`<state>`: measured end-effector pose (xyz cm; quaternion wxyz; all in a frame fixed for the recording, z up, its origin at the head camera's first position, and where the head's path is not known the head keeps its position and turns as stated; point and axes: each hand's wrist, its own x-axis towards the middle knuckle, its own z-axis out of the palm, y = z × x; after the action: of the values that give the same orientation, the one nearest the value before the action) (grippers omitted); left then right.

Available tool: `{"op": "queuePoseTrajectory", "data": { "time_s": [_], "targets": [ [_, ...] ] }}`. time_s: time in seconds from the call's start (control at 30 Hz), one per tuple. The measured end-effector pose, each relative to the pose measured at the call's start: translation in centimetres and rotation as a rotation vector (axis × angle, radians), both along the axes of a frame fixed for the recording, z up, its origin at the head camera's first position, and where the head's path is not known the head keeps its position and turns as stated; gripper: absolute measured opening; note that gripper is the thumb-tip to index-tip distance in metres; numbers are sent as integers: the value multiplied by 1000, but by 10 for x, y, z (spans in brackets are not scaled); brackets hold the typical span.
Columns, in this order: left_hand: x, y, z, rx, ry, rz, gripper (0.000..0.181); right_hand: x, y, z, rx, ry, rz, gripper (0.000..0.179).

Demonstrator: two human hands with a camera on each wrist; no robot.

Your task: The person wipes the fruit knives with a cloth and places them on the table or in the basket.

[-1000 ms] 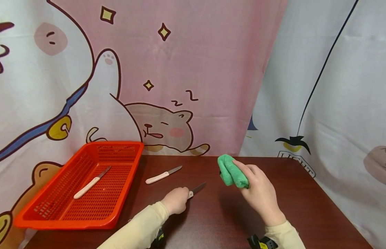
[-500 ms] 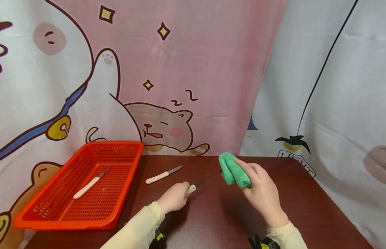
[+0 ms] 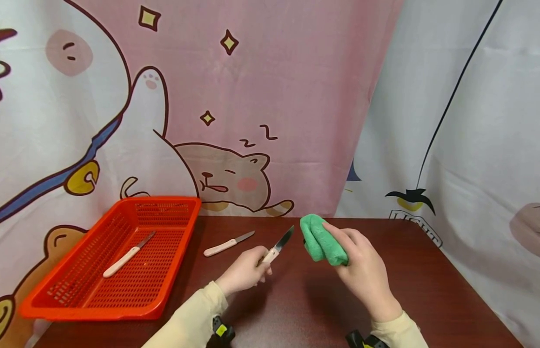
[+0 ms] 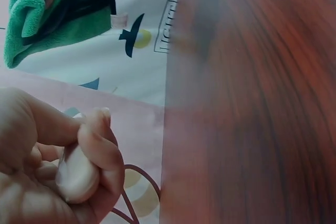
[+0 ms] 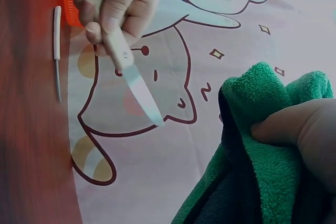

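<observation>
My left hand [image 3: 245, 271] grips a small knife [image 3: 271, 255] by its pale handle, the blade pointing up and away over the table. In the left wrist view the curled fingers [image 4: 102, 153] wrap the handle's butt end. Opposite, my right hand [image 3: 366, 270] holds a folded green cloth [image 3: 323, 240] with a dark underside, a short distance right of the blade. The right wrist view shows the thumb pressed into the green cloth [image 5: 262, 98], apart from the blade. Another knife [image 3: 220, 248] with a pale handle lies on the table, beyond my left hand.
An orange-red perforated basket [image 3: 95, 316] stands at the left of the dark wooden table [image 3: 287, 309], with one pale-handled knife [image 3: 122, 262] inside it. Behind the table hangs a cloth backdrop [image 3: 296, 96] printed with cartoon animals.
My left hand has raised the knife from low over the table, its blade now tilted further upward. The right hand with the green cloth has shifted only slightly.
</observation>
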<state>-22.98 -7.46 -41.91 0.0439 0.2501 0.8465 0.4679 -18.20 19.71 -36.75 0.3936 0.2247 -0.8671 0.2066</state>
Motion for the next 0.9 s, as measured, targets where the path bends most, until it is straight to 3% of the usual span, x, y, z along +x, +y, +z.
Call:
{"op": "queuePoseTrajectory", "data": {
  "time_s": [0.27, 0.53, 0.7, 0.9],
  "targets": [
    [6, 2, 7, 155, -53, -50, 11, 2, -7, -3, 23, 7, 24, 89],
    [10, 5, 10, 328, -210, -122, 13, 2, -18, -8, 50, 22, 71, 90],
    [11, 6, 11, 371, -275, -153, 16, 3, -25, -12, 74, 27, 117, 93],
    [10, 6, 10, 386, -291, -193, 12, 3, -32, -16, 89, 30, 167, 89]
  ]
}}
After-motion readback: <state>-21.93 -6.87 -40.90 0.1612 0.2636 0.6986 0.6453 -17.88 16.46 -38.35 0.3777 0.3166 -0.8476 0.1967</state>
